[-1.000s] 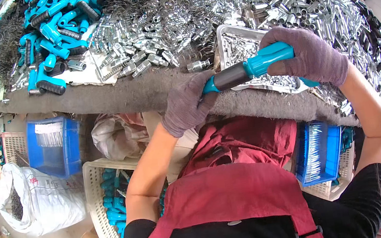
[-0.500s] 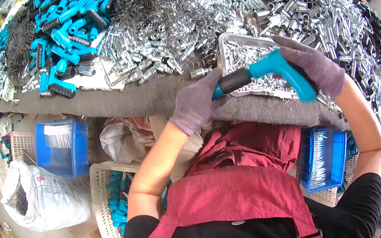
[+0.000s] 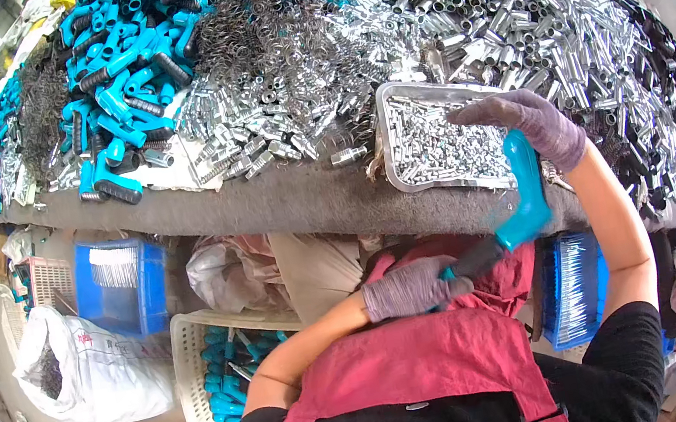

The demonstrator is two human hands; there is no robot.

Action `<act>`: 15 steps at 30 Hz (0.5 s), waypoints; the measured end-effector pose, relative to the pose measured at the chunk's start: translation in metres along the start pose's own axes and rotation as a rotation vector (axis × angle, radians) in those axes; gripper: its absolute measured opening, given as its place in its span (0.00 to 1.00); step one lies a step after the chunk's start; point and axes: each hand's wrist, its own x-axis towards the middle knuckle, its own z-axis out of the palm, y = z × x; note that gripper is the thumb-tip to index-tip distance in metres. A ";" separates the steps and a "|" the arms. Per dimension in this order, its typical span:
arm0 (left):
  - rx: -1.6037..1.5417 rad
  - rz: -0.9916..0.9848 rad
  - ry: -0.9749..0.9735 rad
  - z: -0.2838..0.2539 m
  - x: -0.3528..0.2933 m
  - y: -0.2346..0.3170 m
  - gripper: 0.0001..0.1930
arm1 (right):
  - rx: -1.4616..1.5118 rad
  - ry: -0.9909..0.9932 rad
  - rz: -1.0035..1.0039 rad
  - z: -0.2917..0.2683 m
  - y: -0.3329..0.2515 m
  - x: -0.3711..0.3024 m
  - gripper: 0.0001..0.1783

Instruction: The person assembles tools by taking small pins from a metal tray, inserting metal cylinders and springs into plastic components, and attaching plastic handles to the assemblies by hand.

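With our left hand in its grey-purple knitted glove [image 3: 412, 289], we grasp the lower end of a curved teal plastic handle with a black sleeve [image 3: 524, 212], our fingers curled round it just in front of our maroon cloth apron [image 3: 415, 362]. The handle slants up from those fingers toward our right hand in a matching glove [image 3: 523, 124], whose fingers are released and stretched out to the left; the handle's rounded teal end sits just below that palm, and we cannot tell whether the two touch. Under and beside the right fingertips lies a shallow grey rectangular tray [image 3: 388, 141] of small silver metal pins [image 3: 433, 138]. Beyond those fingers spreads a heap of shiny silver metal tubes [image 3: 496, 36], and farther off to their left are a tangle of dark wire coil springs [image 3: 265, 32] and a pile of teal-and-black handles [image 3: 116, 96]. Left of and below our left fingers is a cream perforated plastic basket [image 3: 197, 410], while to their right stands a blue plastic crate [image 3: 602, 280] with thin silver rods [image 3: 573, 284].
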 end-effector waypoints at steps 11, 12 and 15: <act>-0.255 -0.078 -0.035 -0.014 -0.009 -0.003 0.14 | 0.319 0.052 0.000 0.002 0.046 -0.023 0.32; -0.831 -0.111 -0.230 -0.028 -0.014 -0.019 0.19 | 0.363 0.089 -0.013 0.006 0.038 -0.028 0.34; -0.463 -0.671 0.154 -0.025 0.002 0.012 0.24 | 0.309 0.109 -0.057 0.014 0.020 -0.034 0.44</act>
